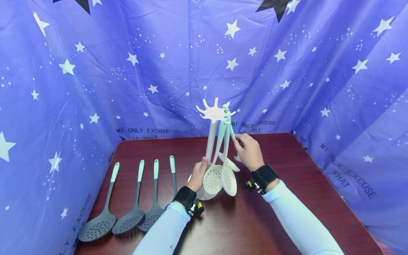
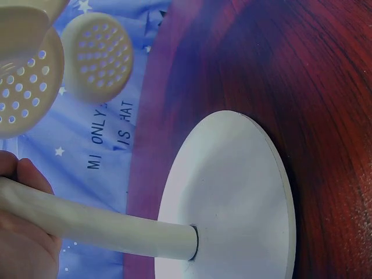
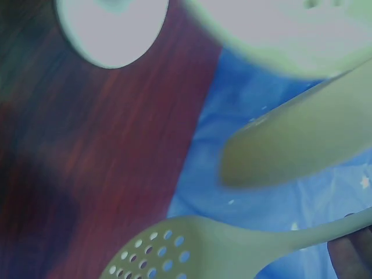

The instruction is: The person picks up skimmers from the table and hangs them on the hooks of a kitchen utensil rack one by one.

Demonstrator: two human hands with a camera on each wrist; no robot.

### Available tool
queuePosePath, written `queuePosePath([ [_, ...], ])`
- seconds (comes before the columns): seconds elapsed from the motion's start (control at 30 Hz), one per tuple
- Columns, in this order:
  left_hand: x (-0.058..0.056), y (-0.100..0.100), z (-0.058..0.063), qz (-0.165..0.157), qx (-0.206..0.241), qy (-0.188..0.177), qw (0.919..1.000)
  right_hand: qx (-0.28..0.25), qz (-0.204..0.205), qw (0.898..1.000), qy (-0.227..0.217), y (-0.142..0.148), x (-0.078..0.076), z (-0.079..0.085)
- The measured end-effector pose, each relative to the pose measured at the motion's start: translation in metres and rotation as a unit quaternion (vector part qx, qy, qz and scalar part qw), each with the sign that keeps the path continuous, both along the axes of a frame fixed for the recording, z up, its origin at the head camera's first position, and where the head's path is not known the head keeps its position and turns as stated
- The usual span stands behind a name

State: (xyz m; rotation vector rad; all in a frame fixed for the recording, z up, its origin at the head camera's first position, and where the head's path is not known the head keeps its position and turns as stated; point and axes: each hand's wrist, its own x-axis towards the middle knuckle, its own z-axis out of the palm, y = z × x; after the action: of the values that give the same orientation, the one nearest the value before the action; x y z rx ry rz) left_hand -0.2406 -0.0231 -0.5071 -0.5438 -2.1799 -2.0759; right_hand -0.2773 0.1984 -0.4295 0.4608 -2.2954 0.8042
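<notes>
A white utensil stand [image 1: 213,112] has a pronged top, a post and a round base [image 2: 226,180] that rests on the table. My left hand [image 1: 198,175] grips its post. From the prongs hang pale slotted spoons with mint handles, one round-headed [image 1: 213,179] and one beside it [image 1: 228,181]; another pale utensil [image 1: 230,163] shows partly behind them. My right hand [image 1: 250,152] pinches a mint handle at the stand's right side. In the right wrist view, fingertips [image 3: 351,253] hold the stem of a slotted spoon [image 3: 203,244]; whether it hangs from a prong is unclear.
Several dark grey skimmers with mint handles, such as the leftmost skimmer [image 1: 97,226], lie in a row on the left of the dark red table [image 1: 255,226]. My left forearm partly covers the one nearest the stand. A blue star-patterned curtain [image 1: 178,71] surrounds the table.
</notes>
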Motion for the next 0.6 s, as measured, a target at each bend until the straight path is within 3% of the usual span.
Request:
queuePosePath([
  [0.03, -0.001, 0.001, -0.003, 0.003, -0.001, -0.001, 1.0, -0.002, 0.004, 1.0, 0.006, -0.003, 0.0, 0.003],
  [0.27, 0.015, -0.002, 0.024, 0.004, 0.01, 0.009, 0.9999, -0.025, 0.028, 0.999, 0.036, -0.02, 0.001, 0.029],
  [0.6, 0.017, -0.002, 0.026, 0.003, 0.011, 0.006, 0.9999, -0.076, 0.058, 0.993, 0.067, -0.041, 0.004, 0.043],
])
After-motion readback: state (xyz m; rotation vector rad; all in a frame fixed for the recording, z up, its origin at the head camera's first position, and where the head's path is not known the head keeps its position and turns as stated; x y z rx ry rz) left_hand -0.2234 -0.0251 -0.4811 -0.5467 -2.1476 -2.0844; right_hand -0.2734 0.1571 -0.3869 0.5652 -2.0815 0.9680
